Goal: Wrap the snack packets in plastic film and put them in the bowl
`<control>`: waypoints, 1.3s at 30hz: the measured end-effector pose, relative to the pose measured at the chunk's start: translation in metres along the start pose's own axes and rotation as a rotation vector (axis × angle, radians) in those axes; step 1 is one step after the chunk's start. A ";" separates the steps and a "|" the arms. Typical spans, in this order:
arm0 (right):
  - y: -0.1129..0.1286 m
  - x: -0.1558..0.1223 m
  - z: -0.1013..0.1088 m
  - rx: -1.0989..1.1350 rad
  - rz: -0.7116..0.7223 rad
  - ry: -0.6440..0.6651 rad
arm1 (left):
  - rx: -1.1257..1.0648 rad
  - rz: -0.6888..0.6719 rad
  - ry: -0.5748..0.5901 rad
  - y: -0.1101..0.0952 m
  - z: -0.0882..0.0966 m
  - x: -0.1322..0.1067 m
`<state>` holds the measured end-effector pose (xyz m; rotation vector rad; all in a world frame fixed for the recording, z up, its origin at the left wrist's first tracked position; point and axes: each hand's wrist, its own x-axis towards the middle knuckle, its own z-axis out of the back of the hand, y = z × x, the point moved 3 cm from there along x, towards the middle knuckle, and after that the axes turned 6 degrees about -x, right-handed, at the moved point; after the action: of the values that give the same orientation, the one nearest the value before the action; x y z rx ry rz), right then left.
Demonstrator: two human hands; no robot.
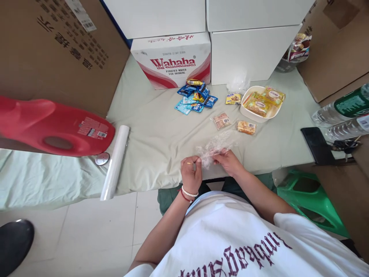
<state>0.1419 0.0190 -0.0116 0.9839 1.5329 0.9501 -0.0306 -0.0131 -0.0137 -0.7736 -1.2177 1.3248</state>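
Note:
My left hand is closed in a pinch on a thin yellowish tie near the mouth of a crumpled clear plastic bag. My right hand grips the bag's gathered end from the other side. The bag lies on the pale green cloth at its near edge. Beyond it lie two small wrapped snacks. Farther back, a white bowl holds yellow snack packets, and a heap of blue snack packets lies next to it.
A roll of clear film and a red jug lie at left. Cardboard and white boxes, one marked Wahaha, stand behind. Water bottles and a black phone are at right, a green stool below.

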 end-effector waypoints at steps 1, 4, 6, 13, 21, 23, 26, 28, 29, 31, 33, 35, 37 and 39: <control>0.000 0.001 0.001 -0.014 -0.031 0.040 | 0.010 0.048 -0.022 0.003 0.003 0.002; -0.003 0.002 0.004 -0.079 -0.114 0.128 | 0.016 0.197 -0.034 0.014 0.009 0.009; -0.003 0.002 0.007 -0.101 -0.137 0.150 | 0.025 0.228 -0.055 0.018 0.013 0.014; 0.002 0.005 0.017 -0.094 -0.227 0.126 | 0.099 0.086 0.186 0.014 0.017 0.031; 0.018 0.012 0.017 -0.119 -0.196 0.136 | -0.037 0.111 0.111 0.014 0.037 0.039; 0.023 0.012 0.019 -0.113 -0.181 0.151 | -0.136 0.120 0.012 0.010 0.048 0.042; 0.025 0.011 0.023 -0.104 -0.177 0.194 | -0.464 0.335 -0.083 0.012 0.059 0.048; 0.024 0.011 0.028 -0.111 -0.163 0.204 | -0.565 0.513 -0.139 0.018 0.063 0.051; 0.023 0.011 0.031 -0.128 -0.150 0.200 | -0.520 0.568 -0.168 0.022 0.065 0.052; 0.020 0.011 0.040 -0.205 -0.119 0.168 | -0.328 0.595 -0.212 0.030 0.072 0.053; 0.019 0.011 0.051 -0.315 -0.093 0.119 | -0.148 0.569 -0.232 0.035 0.078 0.052; 0.018 0.010 0.062 -0.413 -0.065 0.094 | -0.052 0.546 -0.251 0.037 0.084 0.049; 0.019 0.010 0.069 -0.496 -0.032 0.097 | 0.170 0.427 -0.266 0.030 0.088 0.047; 0.020 0.010 0.072 -0.588 -0.002 0.111 | 0.486 0.187 -0.201 0.015 0.086 0.046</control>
<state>0.2136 0.0411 -0.0068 0.5131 1.2261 1.3682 -0.1237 0.0152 0.0029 -0.4173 -0.9293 1.7991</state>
